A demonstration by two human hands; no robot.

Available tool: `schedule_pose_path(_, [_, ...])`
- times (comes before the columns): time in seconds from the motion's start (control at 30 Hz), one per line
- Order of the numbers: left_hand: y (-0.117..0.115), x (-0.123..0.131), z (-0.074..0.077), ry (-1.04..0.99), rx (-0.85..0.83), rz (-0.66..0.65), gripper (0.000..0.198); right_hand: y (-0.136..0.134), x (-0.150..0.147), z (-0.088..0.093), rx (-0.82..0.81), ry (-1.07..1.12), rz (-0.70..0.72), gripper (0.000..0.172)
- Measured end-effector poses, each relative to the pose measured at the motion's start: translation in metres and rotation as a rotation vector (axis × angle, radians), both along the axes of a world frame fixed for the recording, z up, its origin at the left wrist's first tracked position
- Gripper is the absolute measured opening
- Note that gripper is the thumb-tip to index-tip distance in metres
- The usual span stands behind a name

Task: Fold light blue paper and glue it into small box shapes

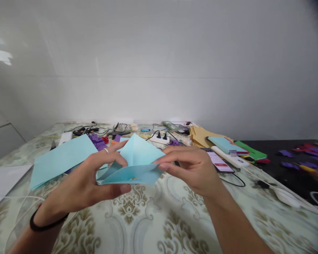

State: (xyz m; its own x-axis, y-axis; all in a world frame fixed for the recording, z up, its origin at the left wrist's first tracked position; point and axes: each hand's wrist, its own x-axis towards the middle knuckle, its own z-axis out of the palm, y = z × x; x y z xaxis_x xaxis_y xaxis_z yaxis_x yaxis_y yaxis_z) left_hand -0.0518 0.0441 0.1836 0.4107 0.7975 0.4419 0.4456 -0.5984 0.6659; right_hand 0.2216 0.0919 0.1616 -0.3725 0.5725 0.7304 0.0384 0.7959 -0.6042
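Observation:
A partly folded light blue paper (134, 160) is held in the air just above the patterned table (137, 225). My left hand (91, 178) pinches its left side, thumb under and fingers on top, with a ring on one finger and a black band on the wrist. My right hand (192, 167) pinches the right corner of the paper. A flat light blue sheet (62, 158) lies on the table behind my left hand.
Cables and a white power strip (160, 138) run along the back. Purple paper pieces (98, 141), brown sheets (200, 135), a stack of coloured paper (237, 147), a phone (218, 160) and a white device (231, 158) lie to the right. Purple scraps (304, 157) cover a dark surface.

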Motion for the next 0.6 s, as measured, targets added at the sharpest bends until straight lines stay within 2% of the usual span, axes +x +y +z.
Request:
schedule_pose_path(0.1, [0.000,0.002,-0.003,-0.034,-0.078,0.011,0.020,-0.001,0.000,-0.001,-0.037,0.023,0.000,0.006])
schedule_pose_path(0.2, [0.000,0.001,-0.006,-0.107,-0.083,0.081,0.024,-0.001,0.000,-0.003,-0.095,0.074,-0.017,0.015])
schedule_pose_path(0.33, [-0.001,0.000,-0.011,-0.156,0.062,0.128,0.028,-0.001,-0.003,-0.004,-0.094,0.164,-0.036,0.005])
schedule_pose_path(0.5, [-0.002,0.002,-0.016,-0.121,0.210,0.231,0.026,-0.005,-0.011,-0.004,-0.130,0.268,-0.061,0.004])
schedule_pose_path(0.6, [-0.004,0.005,-0.017,-0.123,0.259,0.301,0.025,-0.006,-0.014,-0.004,-0.264,0.338,-0.061,0.020])
